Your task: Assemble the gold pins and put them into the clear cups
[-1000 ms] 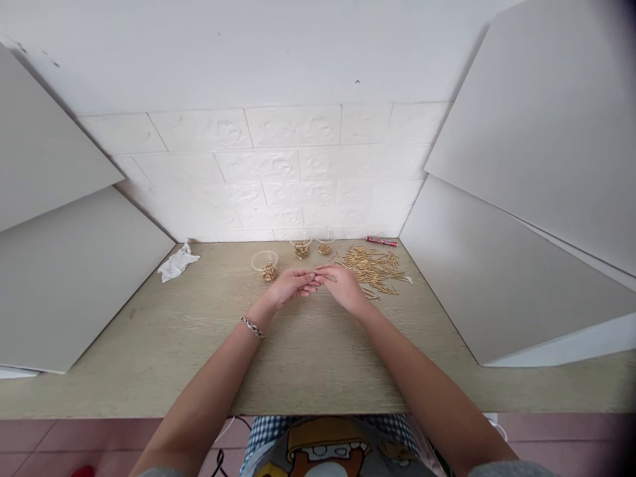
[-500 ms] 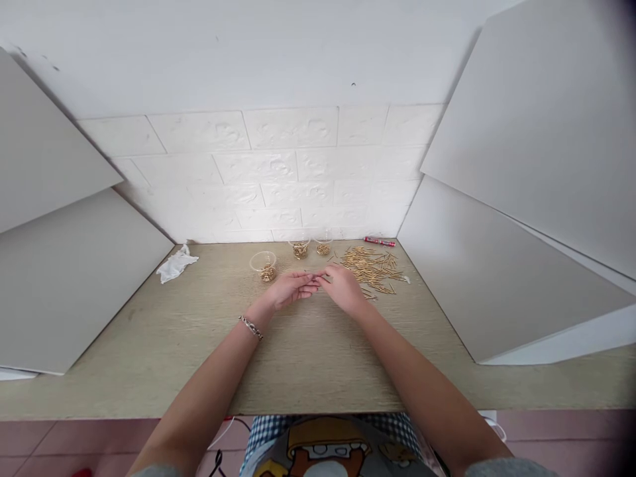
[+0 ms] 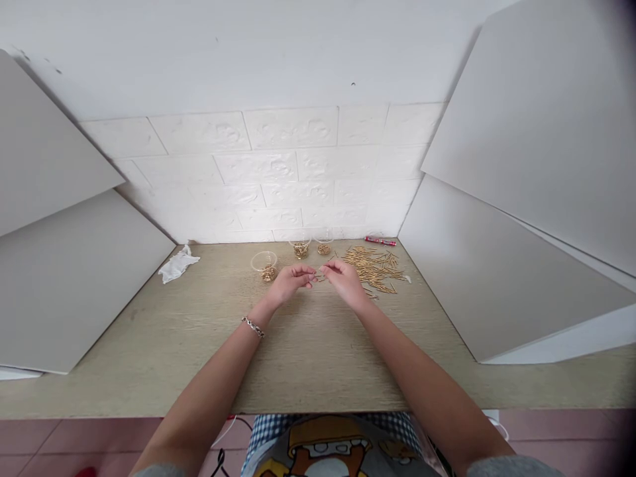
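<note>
The left hand [image 3: 291, 281] and the right hand [image 3: 346, 279] are meeting fingertip to fingertip just above the pale wood-grain table [image 3: 308, 358]. A thin gold-coloured metal pin [image 3: 318, 275] is lying across the small gap between them. Each hand is pinching one end of it between thumb and forefinger while the other fingers are curling loosely inward. The pin is too small to show exactly how the pads are sitting on it. A silver chain bracelet [image 3: 253, 327] is hanging on the left wrist.

Just beyond the left fingers, a clear plastic cup [image 3: 264, 265] is holding a few gold pieces. Two more small clear cups [image 3: 301, 246] are standing near the white brick-pattern wall [image 3: 278, 172], also with gold pieces in them. A loose pile of gold pins [image 3: 373, 266] is spreading out just beside the right hand. A red pen-like stick [image 3: 380, 240] is lying behind the pile, against the wall. A crumpled white tissue [image 3: 177, 264] is sitting well apart to the left.
</note>
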`<state>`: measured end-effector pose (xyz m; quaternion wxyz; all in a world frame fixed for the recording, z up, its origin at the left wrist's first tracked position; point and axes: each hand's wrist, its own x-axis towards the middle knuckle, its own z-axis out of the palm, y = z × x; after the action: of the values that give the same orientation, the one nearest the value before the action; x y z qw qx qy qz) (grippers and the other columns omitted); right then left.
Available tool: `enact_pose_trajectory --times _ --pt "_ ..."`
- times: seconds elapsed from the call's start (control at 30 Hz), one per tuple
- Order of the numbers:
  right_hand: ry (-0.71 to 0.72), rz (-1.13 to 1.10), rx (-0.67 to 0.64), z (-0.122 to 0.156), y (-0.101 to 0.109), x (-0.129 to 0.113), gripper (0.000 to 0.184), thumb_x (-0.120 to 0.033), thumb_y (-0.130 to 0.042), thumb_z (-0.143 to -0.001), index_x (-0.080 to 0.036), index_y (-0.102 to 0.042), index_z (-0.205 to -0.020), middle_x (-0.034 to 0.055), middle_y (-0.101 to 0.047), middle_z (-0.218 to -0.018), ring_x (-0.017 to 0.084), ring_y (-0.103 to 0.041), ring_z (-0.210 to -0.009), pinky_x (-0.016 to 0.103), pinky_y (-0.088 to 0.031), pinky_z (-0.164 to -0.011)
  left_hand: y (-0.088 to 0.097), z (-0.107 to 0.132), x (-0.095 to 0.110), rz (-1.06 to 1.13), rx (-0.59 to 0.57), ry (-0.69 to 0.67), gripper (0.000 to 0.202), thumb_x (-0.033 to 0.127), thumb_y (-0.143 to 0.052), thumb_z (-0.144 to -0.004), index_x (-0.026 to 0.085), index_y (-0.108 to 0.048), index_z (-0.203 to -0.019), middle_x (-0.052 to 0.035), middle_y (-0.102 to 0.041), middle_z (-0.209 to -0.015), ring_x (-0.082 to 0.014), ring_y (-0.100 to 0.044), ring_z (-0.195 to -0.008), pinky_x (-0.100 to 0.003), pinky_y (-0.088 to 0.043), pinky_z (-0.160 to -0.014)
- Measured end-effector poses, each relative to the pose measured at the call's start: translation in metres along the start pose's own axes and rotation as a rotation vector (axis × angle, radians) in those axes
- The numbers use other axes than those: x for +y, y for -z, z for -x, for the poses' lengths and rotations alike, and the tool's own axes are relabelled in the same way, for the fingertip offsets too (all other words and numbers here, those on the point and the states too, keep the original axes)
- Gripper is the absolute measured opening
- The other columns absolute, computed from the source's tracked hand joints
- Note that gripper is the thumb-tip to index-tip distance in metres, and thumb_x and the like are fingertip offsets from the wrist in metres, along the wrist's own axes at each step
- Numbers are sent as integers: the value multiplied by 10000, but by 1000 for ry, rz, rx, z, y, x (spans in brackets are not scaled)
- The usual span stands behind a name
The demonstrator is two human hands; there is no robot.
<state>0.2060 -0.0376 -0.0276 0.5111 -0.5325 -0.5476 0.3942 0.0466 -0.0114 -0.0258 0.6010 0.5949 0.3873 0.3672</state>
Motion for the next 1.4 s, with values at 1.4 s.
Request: enact_pose_trajectory --times 1.4 --pt "72 154 -118 2 -5 12 141 -250 -487 -796 -176 -604 -771 23 -663 -790 144 -595 -693 281 -447 -660 -12 12 8 -741 120 -275 82 162 -462 -779 190 -525 -735 -7 -641 -777 -155 -581 -747 -269 -418 -709"
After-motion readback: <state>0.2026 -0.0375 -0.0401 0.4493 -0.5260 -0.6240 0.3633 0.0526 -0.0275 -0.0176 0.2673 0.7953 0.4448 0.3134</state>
